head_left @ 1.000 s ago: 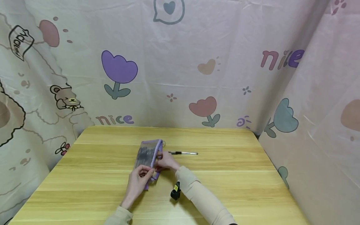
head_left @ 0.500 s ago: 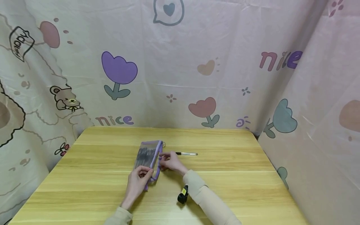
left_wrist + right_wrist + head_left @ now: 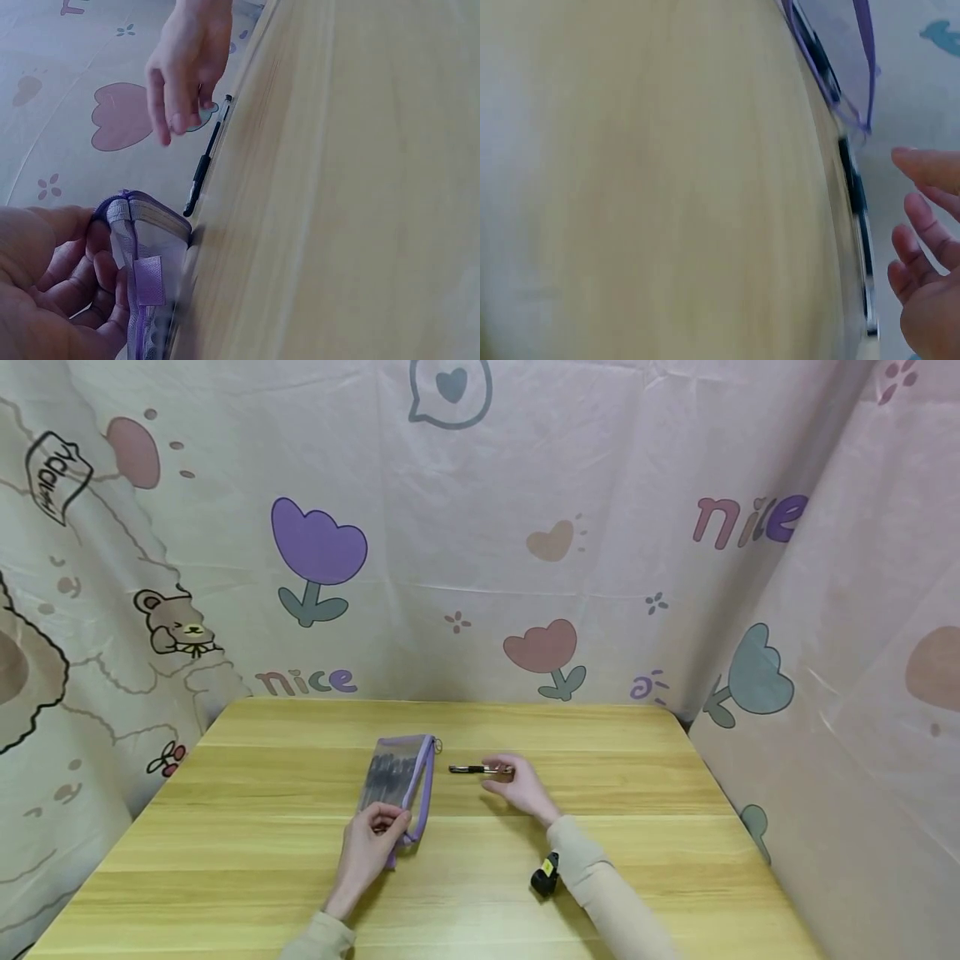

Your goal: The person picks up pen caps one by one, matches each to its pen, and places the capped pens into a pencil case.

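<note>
A clear pencil pouch (image 3: pixel 397 774) with purple trim lies on the wooden table (image 3: pixel 645 835), dark pens showing inside it. My left hand (image 3: pixel 388 820) pinches its near end, thumb and fingers curled round the purple edge (image 3: pixel 142 277). A black pen (image 3: pixel 468 769) lies on the table just right of the pouch. My right hand (image 3: pixel 501 777) hovers over the pen's right half with its fingers relaxed and spread, holding nothing. In the left wrist view the right hand's fingertips (image 3: pixel 174 120) hang just above the pen (image 3: pixel 204 161). The right wrist view shows the pen (image 3: pixel 857 202) beside those fingers (image 3: pixel 922 225).
Printed cloth with tulips and bears (image 3: pixel 318 543) hangs behind the table and along both sides, close to the right edge (image 3: pixel 825 693). A small black device (image 3: pixel 545 875) is strapped under my right wrist. Bare wood surrounds the pouch and pen.
My right hand has left the pouch's zipper edge and moved right to hover over the pen. The left hand and pouch have stayed put.
</note>
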A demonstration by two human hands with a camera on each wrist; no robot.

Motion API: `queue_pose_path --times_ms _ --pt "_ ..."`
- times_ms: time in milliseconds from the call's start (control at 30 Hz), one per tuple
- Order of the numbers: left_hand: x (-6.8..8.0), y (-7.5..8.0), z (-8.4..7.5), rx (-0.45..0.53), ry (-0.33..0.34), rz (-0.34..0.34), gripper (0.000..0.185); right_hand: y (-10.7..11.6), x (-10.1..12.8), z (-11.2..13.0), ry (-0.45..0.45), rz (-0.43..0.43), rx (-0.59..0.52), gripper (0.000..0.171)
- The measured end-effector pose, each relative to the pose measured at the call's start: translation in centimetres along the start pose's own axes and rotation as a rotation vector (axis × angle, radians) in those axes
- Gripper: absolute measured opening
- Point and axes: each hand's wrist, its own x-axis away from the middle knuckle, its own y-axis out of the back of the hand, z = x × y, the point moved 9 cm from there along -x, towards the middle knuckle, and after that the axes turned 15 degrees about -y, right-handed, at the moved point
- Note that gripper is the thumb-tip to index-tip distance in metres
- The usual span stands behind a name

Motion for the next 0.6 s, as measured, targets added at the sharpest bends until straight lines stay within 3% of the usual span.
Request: queue_pose_path --times_ms 233,600 --pt "0.0 0.0 -0.1 -0.001 0.003 0.002 0.013 3.0 -0.3 -1.4 -0.033 -0.109 0.106 0.04" --pt "0.0 0.0 0.1 0.002 0.016 0.002 0.013 3.4 -1.1 -2.7 -0.054 -0.124 0.22 0.033"
